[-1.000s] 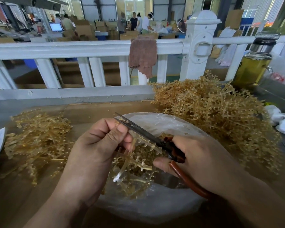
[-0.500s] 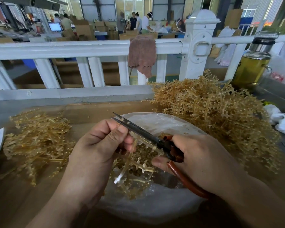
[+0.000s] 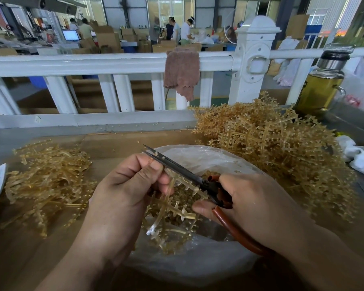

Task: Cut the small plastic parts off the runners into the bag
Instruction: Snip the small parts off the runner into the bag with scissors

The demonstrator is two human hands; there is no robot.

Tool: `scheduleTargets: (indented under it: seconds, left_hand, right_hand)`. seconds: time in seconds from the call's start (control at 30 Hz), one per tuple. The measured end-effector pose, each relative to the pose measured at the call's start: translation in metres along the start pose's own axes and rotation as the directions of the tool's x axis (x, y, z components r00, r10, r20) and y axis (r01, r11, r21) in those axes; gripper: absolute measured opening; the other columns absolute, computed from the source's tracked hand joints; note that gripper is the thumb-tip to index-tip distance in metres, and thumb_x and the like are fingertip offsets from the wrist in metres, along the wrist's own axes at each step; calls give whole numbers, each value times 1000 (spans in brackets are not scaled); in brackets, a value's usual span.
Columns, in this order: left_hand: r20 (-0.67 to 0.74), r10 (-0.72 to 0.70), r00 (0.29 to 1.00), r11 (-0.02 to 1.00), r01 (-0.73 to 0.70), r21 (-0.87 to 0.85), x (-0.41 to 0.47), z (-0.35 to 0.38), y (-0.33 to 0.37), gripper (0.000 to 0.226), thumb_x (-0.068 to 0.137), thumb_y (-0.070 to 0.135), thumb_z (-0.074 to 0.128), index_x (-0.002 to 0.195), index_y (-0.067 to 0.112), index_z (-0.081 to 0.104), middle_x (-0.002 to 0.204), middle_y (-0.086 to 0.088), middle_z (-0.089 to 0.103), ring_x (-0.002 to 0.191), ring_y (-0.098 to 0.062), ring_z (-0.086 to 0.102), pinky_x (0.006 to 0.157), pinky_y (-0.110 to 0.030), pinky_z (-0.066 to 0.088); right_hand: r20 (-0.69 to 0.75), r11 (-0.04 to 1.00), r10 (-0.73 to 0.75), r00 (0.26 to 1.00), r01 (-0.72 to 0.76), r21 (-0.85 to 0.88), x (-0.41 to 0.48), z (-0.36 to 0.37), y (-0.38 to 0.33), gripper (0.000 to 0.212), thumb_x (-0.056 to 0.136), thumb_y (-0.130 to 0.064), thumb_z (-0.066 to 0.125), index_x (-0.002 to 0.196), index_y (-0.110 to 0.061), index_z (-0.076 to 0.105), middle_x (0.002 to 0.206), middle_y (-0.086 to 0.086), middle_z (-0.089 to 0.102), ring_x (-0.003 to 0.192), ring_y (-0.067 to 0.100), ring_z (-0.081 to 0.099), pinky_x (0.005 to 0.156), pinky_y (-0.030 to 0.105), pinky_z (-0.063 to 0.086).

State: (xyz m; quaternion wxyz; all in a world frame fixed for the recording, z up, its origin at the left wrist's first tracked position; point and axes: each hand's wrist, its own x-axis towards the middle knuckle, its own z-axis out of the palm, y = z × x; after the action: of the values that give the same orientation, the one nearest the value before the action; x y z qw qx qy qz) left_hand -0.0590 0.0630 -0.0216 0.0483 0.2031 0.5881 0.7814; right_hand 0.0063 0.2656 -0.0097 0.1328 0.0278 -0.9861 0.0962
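- The left hand [image 3: 122, 192] pinches an amber runner [image 3: 172, 204] between curled fingers and thumb, above the open bag [image 3: 198, 267].
- The right hand [image 3: 259, 204] grips the scissors [image 3: 177, 169] by their red handles; blades nearly closed along the runner's top edge.
- Cut parts [image 3: 183, 194] lie in the bag.

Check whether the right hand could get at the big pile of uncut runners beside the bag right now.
Probably not yet: the path from the right hand to the pile looks free, but its fingers grip the scissors, so it would need to put them down first.
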Motion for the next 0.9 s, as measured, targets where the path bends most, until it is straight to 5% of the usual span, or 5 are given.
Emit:
scheduleTargets:
  seconds: [0.57, 0.9]
  left_hand:
    - [9, -37, 999, 998, 37, -54, 1, -3, -1, 17, 89, 25, 63, 77, 13, 64, 74, -11, 61, 67, -19, 59, 62, -21, 53]
    - [9, -40, 999, 999, 40, 13, 2, -6, -1, 19, 89, 27, 62, 73, 17, 65, 74, -11, 61, 68, -21, 59, 60, -25, 52]
  right_hand:
    - [9, 1000, 9, 1000, -8, -13, 1, 1, -1, 73, 60, -98, 4, 62, -30, 30, 53, -11, 39, 48, 3, 35, 52, 27, 31]
    - [-13, 1000, -13, 1000, 13, -11, 2, 10, 2, 80, 61, -101, 5, 62, -28, 39, 50, -11, 42, 43, 4, 40, 45, 16, 24]
